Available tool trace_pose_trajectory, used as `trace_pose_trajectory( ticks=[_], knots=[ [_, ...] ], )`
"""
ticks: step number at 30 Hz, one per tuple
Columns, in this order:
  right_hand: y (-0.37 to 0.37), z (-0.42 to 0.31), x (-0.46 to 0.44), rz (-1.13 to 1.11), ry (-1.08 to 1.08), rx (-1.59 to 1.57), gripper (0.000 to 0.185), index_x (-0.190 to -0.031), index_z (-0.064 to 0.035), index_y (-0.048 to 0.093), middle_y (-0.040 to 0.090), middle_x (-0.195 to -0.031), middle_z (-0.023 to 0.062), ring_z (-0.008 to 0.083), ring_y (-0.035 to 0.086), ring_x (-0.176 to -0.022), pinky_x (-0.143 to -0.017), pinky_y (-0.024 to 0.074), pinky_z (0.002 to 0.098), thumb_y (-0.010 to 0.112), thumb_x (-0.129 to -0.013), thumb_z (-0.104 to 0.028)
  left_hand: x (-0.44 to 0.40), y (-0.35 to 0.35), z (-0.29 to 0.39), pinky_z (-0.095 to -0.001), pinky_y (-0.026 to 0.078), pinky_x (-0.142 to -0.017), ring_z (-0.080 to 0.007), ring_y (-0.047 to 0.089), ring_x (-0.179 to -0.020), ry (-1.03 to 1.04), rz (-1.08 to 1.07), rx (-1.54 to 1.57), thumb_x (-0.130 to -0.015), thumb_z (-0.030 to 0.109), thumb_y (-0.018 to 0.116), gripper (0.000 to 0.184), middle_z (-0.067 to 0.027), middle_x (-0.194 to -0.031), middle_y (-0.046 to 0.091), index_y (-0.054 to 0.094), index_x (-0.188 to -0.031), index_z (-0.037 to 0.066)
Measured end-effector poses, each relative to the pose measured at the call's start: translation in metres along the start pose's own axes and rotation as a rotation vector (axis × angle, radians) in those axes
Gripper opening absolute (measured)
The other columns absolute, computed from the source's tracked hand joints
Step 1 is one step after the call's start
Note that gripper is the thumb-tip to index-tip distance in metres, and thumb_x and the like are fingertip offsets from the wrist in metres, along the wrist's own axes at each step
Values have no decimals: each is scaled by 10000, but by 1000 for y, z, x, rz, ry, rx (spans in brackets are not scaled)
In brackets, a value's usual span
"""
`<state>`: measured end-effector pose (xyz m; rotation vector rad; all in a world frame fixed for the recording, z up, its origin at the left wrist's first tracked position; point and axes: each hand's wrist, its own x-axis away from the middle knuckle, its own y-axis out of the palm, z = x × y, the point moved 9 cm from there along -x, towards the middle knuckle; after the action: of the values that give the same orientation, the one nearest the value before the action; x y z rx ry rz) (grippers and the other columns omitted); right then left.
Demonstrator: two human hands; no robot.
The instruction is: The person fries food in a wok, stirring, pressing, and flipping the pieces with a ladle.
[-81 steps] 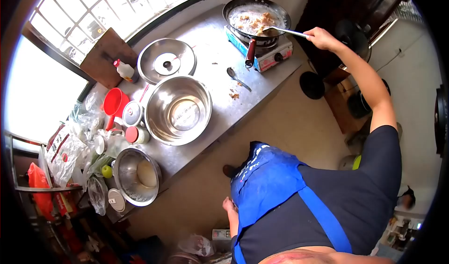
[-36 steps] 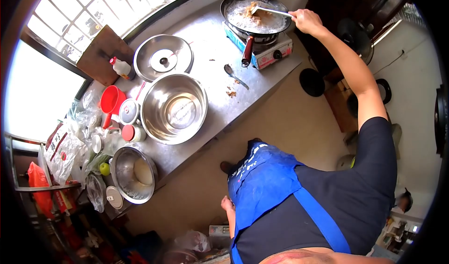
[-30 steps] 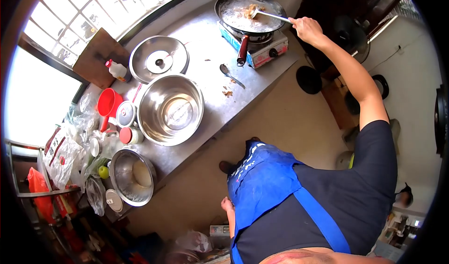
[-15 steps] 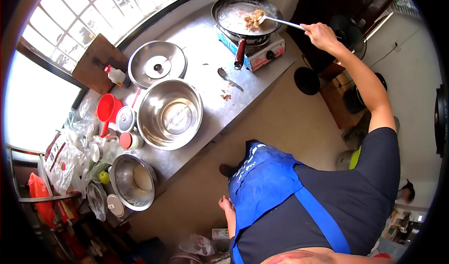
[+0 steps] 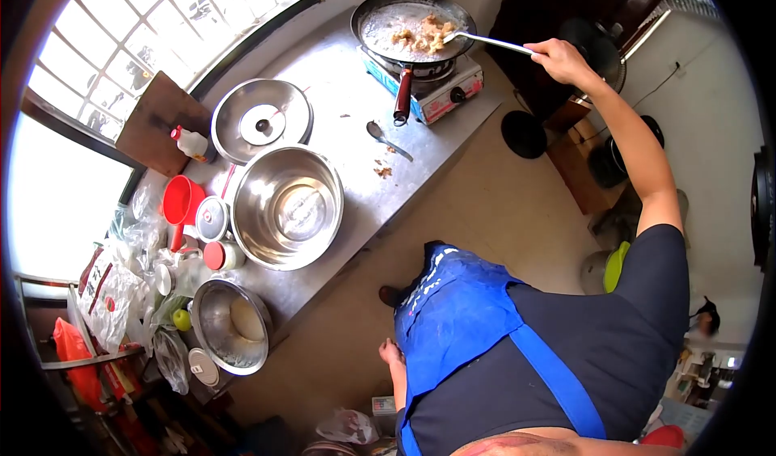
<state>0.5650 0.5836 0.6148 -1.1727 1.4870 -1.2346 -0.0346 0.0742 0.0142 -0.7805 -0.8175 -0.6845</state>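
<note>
My right hand [image 5: 562, 61] is closed around the end of a long, pale-handled spatula [image 5: 501, 44]. The spatula's head rests among browned food pieces [image 5: 427, 34] in a black wok [image 5: 364, 11], and its exact shape is partly hidden. Bubbling, foamy oil surrounds the pieces. Under the wok is a portable gas stove [image 5: 453, 96], with the wok's dark red handle [image 5: 402, 96] pointing toward me. Low beside my blue apron [image 5: 457, 310] hangs my left hand [image 5: 390, 351], its fingers loosely curled in with nothing visible in them.
On the metal table [image 5: 364, 185] lie a spoon [image 5: 388, 141] and brown crumbs [image 5: 382, 169]. Left of them stand a large steel bowl [image 5: 287, 207], a steel lid [image 5: 263, 123], a red scoop [image 5: 183, 200], jars and another bowl [image 5: 232, 327]. A cutting board [image 5: 164, 124] leans by the window.
The spatula has moved slightly, and the food pieces are spread farther toward the left side of the wok. My view has shifted a little. The left hand stays put.
</note>
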Motion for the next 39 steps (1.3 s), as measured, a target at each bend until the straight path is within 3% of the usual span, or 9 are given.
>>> trace_pose_trajectory(
  ticks=[6,8,9,11,19,23,33,36,39],
  knots=[
    [24,3,-15,-16,-35,-39,322,-1223,-139,683,707,-1068,173,340,664,-1013,-891,509,401,607,-930,-249,-2,-1,8,-276,379,-421,-129,459,-470,-21,-72,66,-975,176,582,375,-63,-655,542,487,-1273,-30],
    [36,1,-22,-50,-42,-83,325,-1213,-122,684,706,-1047,184,343,668,-998,-877,511,399,602,-924,-246,5,-7,18,-323,432,-554,-154,549,-615,75,-26,61,-921,180,646,236,-79,-700,610,638,-862,-48],
    [43,-1,-25,-43,-37,-87,327,-1209,-112,684,705,-1037,191,347,669,-990,-866,511,403,597,-921,-240,2,-6,17,-323,432,-554,-154,549,-615,76,-26,60,-921,180,646,236,-79,-700,610,638,-862,-48],
    [49,-11,-26,-36,-25,-91,331,-1221,-111,676,703,-1037,199,341,669,-1002,-881,508,401,590,-926,-231,-15,-3,-5,-280,357,-402,-124,468,-474,-25,-41,132,-970,174,584,338,-45,-622,527,515,-1230,-31],
    [91,-8,-41,-85,105,-239,355,-1252,-83,650,693,-1097,192,325,650,-1061,-915,481,396,613,-938,-244,-65,-9,-45,-300,408,-467,-138,517,-520,185,-30,-147,-918,177,649,218,-49,-645,576,639,-937,-40],
    [94,13,-34,-225,162,-731,317,-1274,-77,643,413,-606,-72,22,270,-433,-381,182,213,534,-985,-149,-45,-16,-17,-307,413,-492,-139,522,-536,334,-18,-203,-906,188,663,239,-53,-679,603,654,-900,-51],
    [47,41,6,-274,335,-856,313,-1292,-81,619,482,-660,-38,5,290,-442,-372,209,177,532,-1003,-164,-5,-7,13,-286,357,-383,-149,473,-426,19,-48,-109,-953,176,596,215,-94,-608,564,578,-1047,-17],
    [45,42,8,-337,403,-1012,324,-1305,-61,597,479,-663,-37,-2,276,-428,-353,207,158,531,-1007,-170,-13,-4,17,-336,458,-538,-177,573,-592,75,-35,17,-906,176,670,274,-122,-725,645,658,-989,-84],
    [51,33,5,-424,430,-1197,298,-1271,-43,596,457,-650,-50,-15,266,-418,-340,196,148,520,-1015,-175,-11,0,23,-312,406,-475,-149,524,-528,87,-65,45,-925,175,646,269,-98,-685,616,625,-1004,-82]
  ],
)
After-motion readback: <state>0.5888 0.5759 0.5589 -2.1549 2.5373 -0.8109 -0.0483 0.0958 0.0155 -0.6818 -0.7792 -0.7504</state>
